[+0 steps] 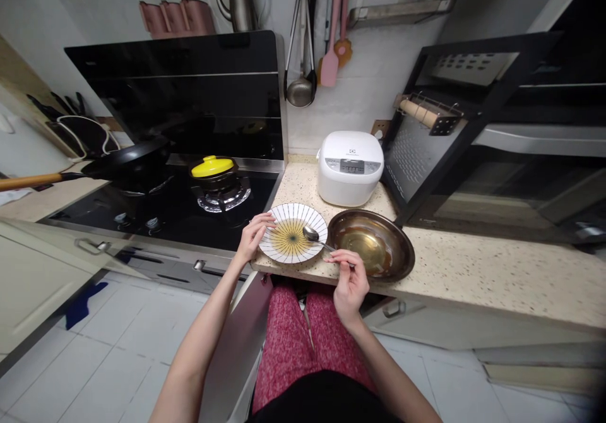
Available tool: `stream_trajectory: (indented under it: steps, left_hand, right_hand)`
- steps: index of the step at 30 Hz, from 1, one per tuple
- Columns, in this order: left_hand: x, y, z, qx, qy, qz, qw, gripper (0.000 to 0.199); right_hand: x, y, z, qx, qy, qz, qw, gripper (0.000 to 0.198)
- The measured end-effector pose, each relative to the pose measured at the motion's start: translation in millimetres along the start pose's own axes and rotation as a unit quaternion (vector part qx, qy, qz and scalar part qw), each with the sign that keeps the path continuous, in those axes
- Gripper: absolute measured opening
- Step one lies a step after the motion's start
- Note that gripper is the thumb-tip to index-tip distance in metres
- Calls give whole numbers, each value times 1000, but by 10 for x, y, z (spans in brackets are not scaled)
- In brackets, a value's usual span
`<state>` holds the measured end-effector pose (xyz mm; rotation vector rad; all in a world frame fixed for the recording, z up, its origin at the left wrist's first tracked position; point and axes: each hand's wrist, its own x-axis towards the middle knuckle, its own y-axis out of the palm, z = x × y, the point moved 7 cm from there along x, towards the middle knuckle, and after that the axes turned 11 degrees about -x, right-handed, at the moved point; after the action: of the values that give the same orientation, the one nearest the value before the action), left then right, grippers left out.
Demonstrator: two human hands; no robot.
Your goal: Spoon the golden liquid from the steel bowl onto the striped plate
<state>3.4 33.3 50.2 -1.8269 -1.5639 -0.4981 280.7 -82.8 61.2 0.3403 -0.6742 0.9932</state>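
A white plate with dark radiating lines lies at the front edge of the counter, with yellowish liquid in its middle. At its left rim, my left hand is closed on the edge, fingers over the top. My right hand pinches the handle of a metal spoon, whose bowl is over the plate's right side. I cannot tell whether the spoon touches the liquid. Right beside the plate sits a wide brown metal bowl with a wet, shiny inside, partly behind my right hand.
Behind the bowl stands a white rice cooker. To the left, the stove carries a yellow-lidded pot and a black wok, its wooden handle jutting left. A black rack borders the right. Below me, a cabinet door stands open.
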Motion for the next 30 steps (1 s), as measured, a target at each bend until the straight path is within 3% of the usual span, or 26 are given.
stream_trajectory:
  steps: [17, 30]
  left_hand:
    - [1, -5, -2, 3, -4, -3, 1000, 43]
    - [1, -3, -4, 2, 6, 0, 1000, 41]
  right_hand:
    - [191, -463, -81, -70, -44, -73, 994, 19]
    - [158, -475, 9, -158, -185, -20, 970, 21]
